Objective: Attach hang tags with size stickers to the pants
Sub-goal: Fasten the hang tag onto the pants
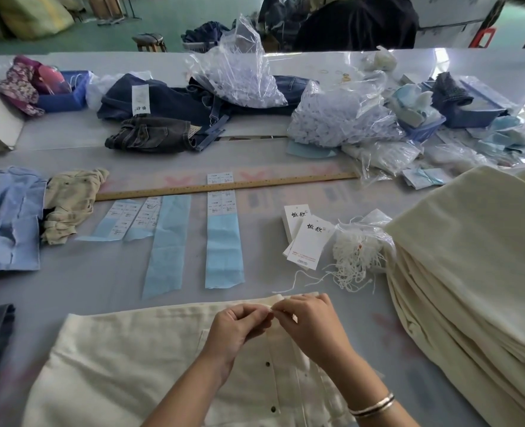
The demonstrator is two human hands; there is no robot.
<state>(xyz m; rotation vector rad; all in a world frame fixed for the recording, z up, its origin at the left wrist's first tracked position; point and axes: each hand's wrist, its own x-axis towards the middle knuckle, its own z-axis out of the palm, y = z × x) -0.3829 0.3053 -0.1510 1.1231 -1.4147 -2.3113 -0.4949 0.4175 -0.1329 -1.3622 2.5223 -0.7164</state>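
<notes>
- The cream pants lie flat at the bottom centre of the frame, a row of dark snap buttons running down the front.
- Over the waistband, the left hand and right hand meet fingertip to fingertip, both pinching something small and pale; what it is cannot be told.
- White hang tags and a bundle of white strings sit just right of centre.
- Blue sticker sheets lie mid-frame, below a wooden ruler.
- A stack of cream pants fills the right edge.
- The grey table carries denim and plastic bags in the upper part of the frame.
</notes>
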